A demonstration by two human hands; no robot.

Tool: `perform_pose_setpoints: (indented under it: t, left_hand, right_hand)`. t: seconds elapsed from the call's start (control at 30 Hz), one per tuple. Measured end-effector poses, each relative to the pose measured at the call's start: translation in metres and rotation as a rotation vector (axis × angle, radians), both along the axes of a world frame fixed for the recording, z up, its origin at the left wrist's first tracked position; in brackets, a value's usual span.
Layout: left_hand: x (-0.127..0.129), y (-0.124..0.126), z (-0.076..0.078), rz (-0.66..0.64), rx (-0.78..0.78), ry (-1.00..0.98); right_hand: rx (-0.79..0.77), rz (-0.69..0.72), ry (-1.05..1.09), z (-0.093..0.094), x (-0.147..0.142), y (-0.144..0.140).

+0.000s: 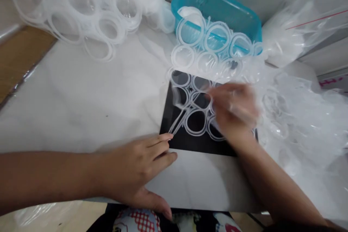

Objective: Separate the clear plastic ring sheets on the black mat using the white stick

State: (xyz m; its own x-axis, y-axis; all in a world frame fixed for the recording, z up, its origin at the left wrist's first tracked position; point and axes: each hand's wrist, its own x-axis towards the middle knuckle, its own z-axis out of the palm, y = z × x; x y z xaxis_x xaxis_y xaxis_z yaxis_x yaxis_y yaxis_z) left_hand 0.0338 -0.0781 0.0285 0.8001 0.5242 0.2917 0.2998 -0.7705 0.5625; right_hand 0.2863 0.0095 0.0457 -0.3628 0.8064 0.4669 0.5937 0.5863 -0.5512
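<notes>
No readable writing; right hand on ring sheet.

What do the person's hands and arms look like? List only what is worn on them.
Both forearms are bare, with no sleeves in view. The left hand wears no glove, ring or watch that shows. The right hand is motion-blurred; it looks bare too, but small items such as rings cannot be told.

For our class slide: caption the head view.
Left hand flat beside black sheet; blurred right hand on white ring lattice.
</notes>
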Motion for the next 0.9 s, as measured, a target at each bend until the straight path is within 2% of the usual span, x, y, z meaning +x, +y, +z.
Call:
perform_pose_setpoints:
  t: [0.03, 0.07, 0.1, 0.17, 0.2, 0.27, 0.37, 0.5, 0.73, 0.9]
  left_hand:
    - [0.000, 0.001, 0.000, -0.010, 0.002, 0.001]
    - [-0.001, 0.002, -0.001, -0.023, 0.013, 0.002]
    - [-0.001, 0.004, -0.001, -0.040, 0.034, 0.004]
    - [-0.002, 0.007, -0.002, -0.068, 0.099, 0.001]
    - [-0.002, 0.009, -0.002, -0.078, 0.132, -0.004]
    - [-0.001, 0.011, -0.003, -0.089, 0.174, -0.012]
    - [0.004, 0.011, -0.001, -0.112, 0.178, 0.000]
    - [0.019, 0.007, 0.004, -0.140, 0.193, 0.081]
    - [0.045, 0.006, 0.003, -0.144, 0.324, 0.150]
    - [0.052, 0.010, 0.003, -0.130, 0.342, 0.170]
  right_hand:
    - [0.153, -0.117, 0.119, 0.005, 0.009, 0.011]
    - [0.393, -0.283, 0.344, 0.010, 0.017, 0.019]
    - [0.442, -0.365, 0.433, 0.013, 0.024, 0.021]
    - [0.323, -0.428, 0.472, 0.014, 0.030, 0.008]
    - [0.124, -0.400, 0.405, 0.011, 0.031, -0.005]
    - [-0.160, -0.283, 0.230, 0.000, 0.028, -0.037]
    - [-0.345, -0.090, 0.075, -0.019, 0.023, -0.072]
    - [-0.391, -0.002, 0.109, -0.029, 0.021, -0.078]
    - [-0.391, -0.006, 0.132, -0.030, 0.020, -0.073]
    - [-0.389, 0.001, 0.109, -0.028, 0.021, -0.073]
